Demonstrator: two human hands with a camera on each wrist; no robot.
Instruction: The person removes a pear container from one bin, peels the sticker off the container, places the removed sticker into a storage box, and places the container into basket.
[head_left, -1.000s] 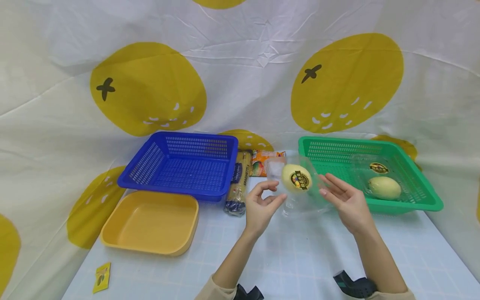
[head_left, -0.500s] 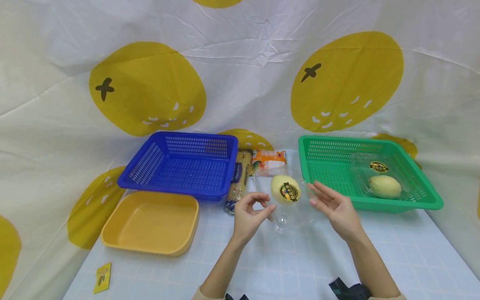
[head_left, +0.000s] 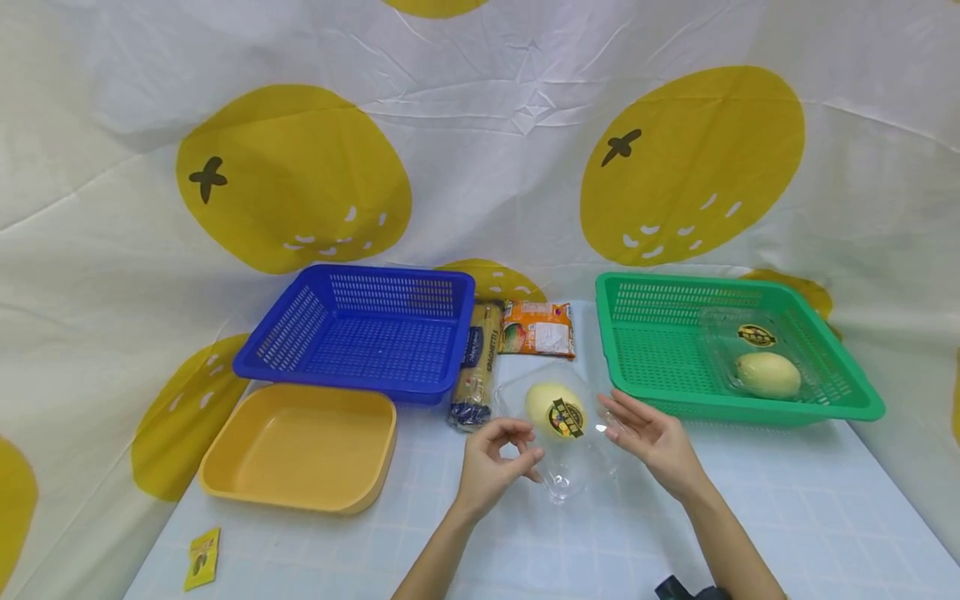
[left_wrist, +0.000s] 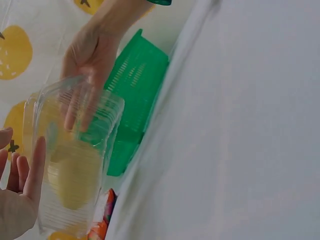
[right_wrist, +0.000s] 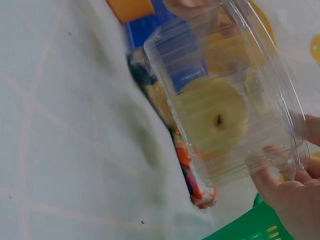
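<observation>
A clear plastic clamshell box (head_left: 525, 383) holds a pale yellow melon (head_left: 542, 402) with a black and gold round label on the lid. It is held tilted above the table between both hands. My left hand (head_left: 489, 467) pinches the box's near left edge between thumb and fingers. My right hand (head_left: 656, 446) grips the opposite edge, with the thumb on one side and longer, straighter fingers on the other. In the right wrist view the melon (right_wrist: 210, 112) shows its dark end spot through the plastic. Below the box in the left wrist view, the melon (left_wrist: 75, 175) appears blurred.
A green basket (head_left: 660, 408) on the right holds another boxed melon (head_left: 768, 375). At left stand a blue basket (head_left: 352, 382) and a yellow tub (head_left: 300, 450). A spaghetti pack (head_left: 477, 367) and an orange packet (head_left: 538, 327) lie behind; a small yellow sachet (head_left: 202, 558) lies front left.
Both hands have brought the boxed melon toward the person and slightly left, lower in the head view. The orange packet behind it is now fully uncovered. The baskets have stayed put.
</observation>
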